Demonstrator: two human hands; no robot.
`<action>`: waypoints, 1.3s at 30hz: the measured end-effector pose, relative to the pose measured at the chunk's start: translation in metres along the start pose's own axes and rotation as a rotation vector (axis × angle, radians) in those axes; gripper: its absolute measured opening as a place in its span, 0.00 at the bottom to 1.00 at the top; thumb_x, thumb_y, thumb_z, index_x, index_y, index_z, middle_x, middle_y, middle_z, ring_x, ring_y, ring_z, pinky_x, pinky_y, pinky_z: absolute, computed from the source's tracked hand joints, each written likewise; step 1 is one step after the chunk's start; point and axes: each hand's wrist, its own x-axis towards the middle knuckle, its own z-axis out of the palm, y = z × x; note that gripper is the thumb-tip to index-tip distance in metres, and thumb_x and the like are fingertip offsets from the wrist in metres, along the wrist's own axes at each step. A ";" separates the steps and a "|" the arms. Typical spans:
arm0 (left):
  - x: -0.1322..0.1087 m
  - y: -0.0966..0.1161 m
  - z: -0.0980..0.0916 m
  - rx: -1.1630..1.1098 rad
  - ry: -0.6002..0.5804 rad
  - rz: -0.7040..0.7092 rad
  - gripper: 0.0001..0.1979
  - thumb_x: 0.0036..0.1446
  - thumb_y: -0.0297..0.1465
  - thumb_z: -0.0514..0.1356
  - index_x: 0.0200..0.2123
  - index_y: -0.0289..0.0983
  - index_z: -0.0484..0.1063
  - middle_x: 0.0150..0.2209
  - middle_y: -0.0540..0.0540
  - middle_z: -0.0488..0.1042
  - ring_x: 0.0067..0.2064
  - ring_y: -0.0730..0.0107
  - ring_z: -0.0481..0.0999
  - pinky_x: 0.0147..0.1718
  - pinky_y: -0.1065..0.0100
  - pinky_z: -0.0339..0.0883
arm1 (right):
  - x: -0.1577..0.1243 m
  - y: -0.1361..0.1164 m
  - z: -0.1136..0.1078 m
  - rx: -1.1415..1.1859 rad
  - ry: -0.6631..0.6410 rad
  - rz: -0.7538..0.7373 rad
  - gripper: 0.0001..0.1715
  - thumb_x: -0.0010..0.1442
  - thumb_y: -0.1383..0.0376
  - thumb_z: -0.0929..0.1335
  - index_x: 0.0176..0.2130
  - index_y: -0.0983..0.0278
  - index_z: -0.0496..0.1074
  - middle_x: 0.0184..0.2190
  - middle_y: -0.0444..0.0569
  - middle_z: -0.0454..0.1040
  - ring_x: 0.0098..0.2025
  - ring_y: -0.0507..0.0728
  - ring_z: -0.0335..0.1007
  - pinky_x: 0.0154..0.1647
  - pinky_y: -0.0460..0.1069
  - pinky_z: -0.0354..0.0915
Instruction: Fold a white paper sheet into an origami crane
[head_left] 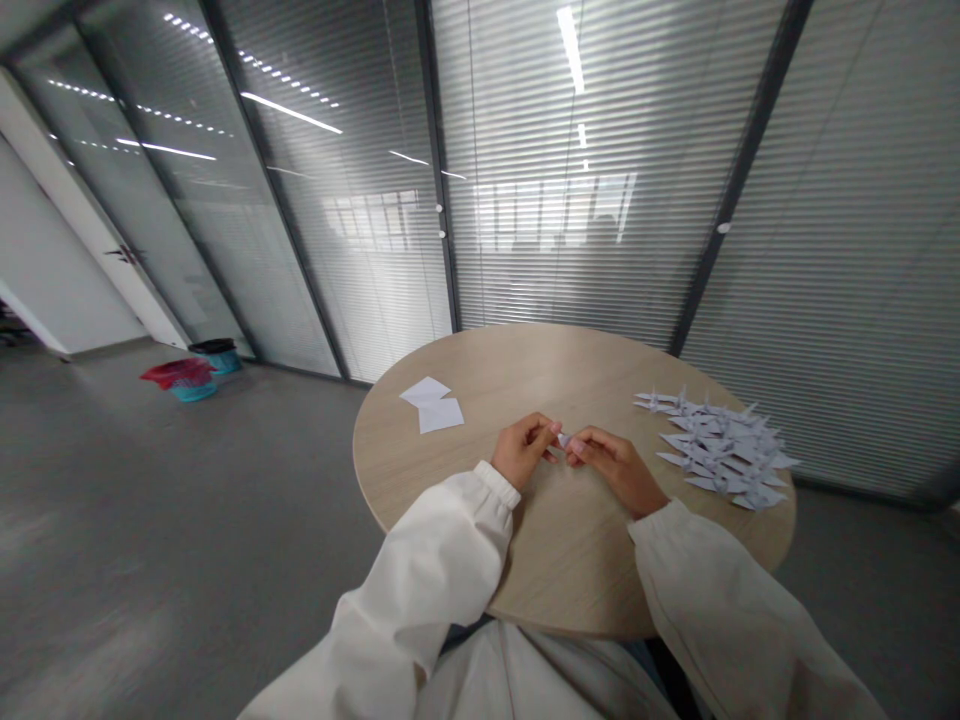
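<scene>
Between my fingertips, over the middle of the round table, is a small piece of folded white paper (564, 439). My left hand (526, 446) pinches its left side, and my right hand (606, 460) pinches its right side. Most of the paper is hidden by the fingers, so its folded shape cannot be made out. To the right lies a cluster of folded white paper cranes (720, 445) with pointed wings, set close together in rows. Flat white paper sheets (441, 415), two of them partly overlapping, lie to the left of my left hand.
The round wooden table (510, 360) stands against a glass partition with blinds (570, 280). On the floor at the left are a bin with a red liner (184, 378) and a bin with a black liner (217, 354). A door (90, 220) is at the far left.
</scene>
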 end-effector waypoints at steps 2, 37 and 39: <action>-0.001 0.001 0.000 0.042 -0.001 0.011 0.20 0.51 0.46 0.56 0.27 0.32 0.68 0.23 0.49 0.71 0.23 0.76 0.70 0.23 0.73 0.69 | 0.000 0.001 0.000 -0.032 0.002 0.001 0.15 0.55 0.55 0.64 0.27 0.64 0.69 0.25 0.45 0.71 0.31 0.53 0.66 0.34 0.47 0.62; -0.004 0.006 -0.001 0.233 0.042 0.067 0.17 0.54 0.43 0.55 0.28 0.34 0.68 0.25 0.49 0.72 0.22 0.77 0.72 0.22 0.76 0.65 | 0.001 0.007 0.003 -0.034 -0.010 0.028 0.16 0.57 0.54 0.62 0.30 0.63 0.68 0.26 0.45 0.71 0.31 0.53 0.67 0.34 0.47 0.62; -0.003 0.003 -0.001 0.206 0.047 0.063 0.17 0.54 0.44 0.55 0.28 0.34 0.68 0.25 0.49 0.72 0.22 0.77 0.71 0.22 0.76 0.65 | 0.001 0.006 0.003 -0.033 -0.012 0.017 0.15 0.57 0.54 0.62 0.30 0.63 0.67 0.26 0.45 0.70 0.30 0.53 0.67 0.34 0.47 0.62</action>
